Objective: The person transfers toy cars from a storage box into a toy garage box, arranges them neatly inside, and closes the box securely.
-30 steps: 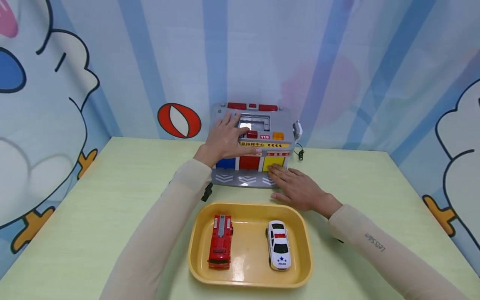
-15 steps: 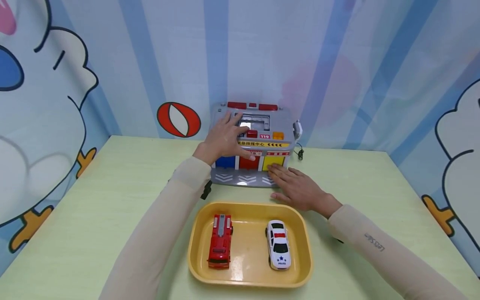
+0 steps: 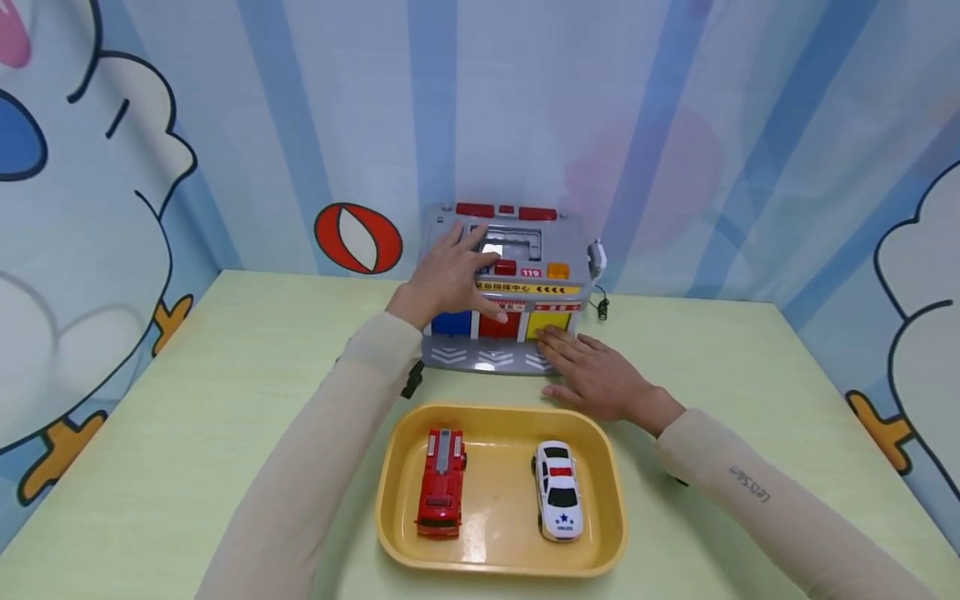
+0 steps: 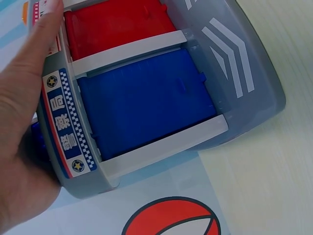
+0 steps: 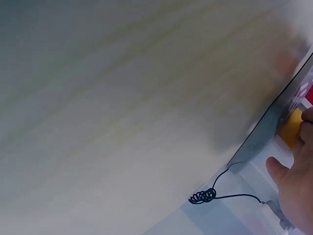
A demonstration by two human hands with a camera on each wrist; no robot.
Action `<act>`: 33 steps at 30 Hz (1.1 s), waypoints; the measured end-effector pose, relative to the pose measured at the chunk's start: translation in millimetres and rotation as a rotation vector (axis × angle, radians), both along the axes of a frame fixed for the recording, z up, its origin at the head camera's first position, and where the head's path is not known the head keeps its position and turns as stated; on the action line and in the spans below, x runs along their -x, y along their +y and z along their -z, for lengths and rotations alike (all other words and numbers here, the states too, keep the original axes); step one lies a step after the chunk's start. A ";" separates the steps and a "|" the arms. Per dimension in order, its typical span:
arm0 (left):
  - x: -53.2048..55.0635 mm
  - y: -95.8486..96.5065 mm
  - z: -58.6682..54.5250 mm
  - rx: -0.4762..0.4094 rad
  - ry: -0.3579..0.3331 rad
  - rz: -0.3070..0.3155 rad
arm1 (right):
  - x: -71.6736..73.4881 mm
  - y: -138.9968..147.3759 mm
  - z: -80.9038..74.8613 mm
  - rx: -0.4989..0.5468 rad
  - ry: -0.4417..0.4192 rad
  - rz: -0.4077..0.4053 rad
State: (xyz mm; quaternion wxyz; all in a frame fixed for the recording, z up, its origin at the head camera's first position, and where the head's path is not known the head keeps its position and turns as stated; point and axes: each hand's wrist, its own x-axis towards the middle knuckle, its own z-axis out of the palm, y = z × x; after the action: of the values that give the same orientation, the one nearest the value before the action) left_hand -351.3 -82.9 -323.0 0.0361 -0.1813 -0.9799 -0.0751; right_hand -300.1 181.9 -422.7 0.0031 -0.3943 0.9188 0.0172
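Note:
A grey toy rescue station (image 3: 562, 242) stands at the back of the table against the curtain. My left hand (image 3: 447, 271) rests on its roof at the left, fingers spread, with the thumb down over the front near the red door (image 3: 497, 327). In the left wrist view the blue door (image 4: 146, 103) is down, beside the red one, and the left hand (image 4: 22, 117) lies along the sign edge. My right hand (image 3: 596, 379) touches the yellow door (image 3: 550, 320) with extended fingertips. The right wrist view shows only part of the right hand (image 5: 298, 181).
In front of the station is a yellow tray (image 3: 498, 565) holding a red fire truck (image 3: 441, 483) and a white police car (image 3: 559, 492). A coiled black cord (image 3: 602, 308) hangs by the station's right side, leading to a white handset (image 3: 596, 260).
My left thumb has dropped from the sign strip to in front of the red door. The right hand, the station and the tray stay where they were.

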 end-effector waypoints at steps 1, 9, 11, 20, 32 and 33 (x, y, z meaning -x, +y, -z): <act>-0.4 0.6 0.0 0.000 -0.003 0.004 | -0.5 -0.2 0.3 -0.001 -0.004 0.000; -1.6 6.7 -0.8 -0.001 0.017 0.026 | -5.4 3.2 -3.3 0.008 0.001 -0.012; -1.9 7.4 -1.2 -0.002 0.018 0.025 | -5.9 3.8 -4.9 0.020 -0.008 -0.013; -0.4 7.6 -0.7 -0.004 0.015 0.022 | -8.8 5.2 -17.5 0.090 -0.042 0.012; 0.4 8.6 0.5 -0.003 0.022 0.032 | -18.7 -5.2 -68.5 0.396 0.125 -0.104; 0.3 8.9 0.3 -0.002 0.021 0.034 | -17.5 -5.8 -72.5 0.425 0.154 -0.118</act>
State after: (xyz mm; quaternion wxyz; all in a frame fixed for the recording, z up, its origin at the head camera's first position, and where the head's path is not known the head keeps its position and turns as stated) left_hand -351.6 -74.0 -323.4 0.0454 -0.1987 -0.9761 -0.0748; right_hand -282.6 176.1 -350.2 -0.1511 -0.4367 0.8746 -0.1465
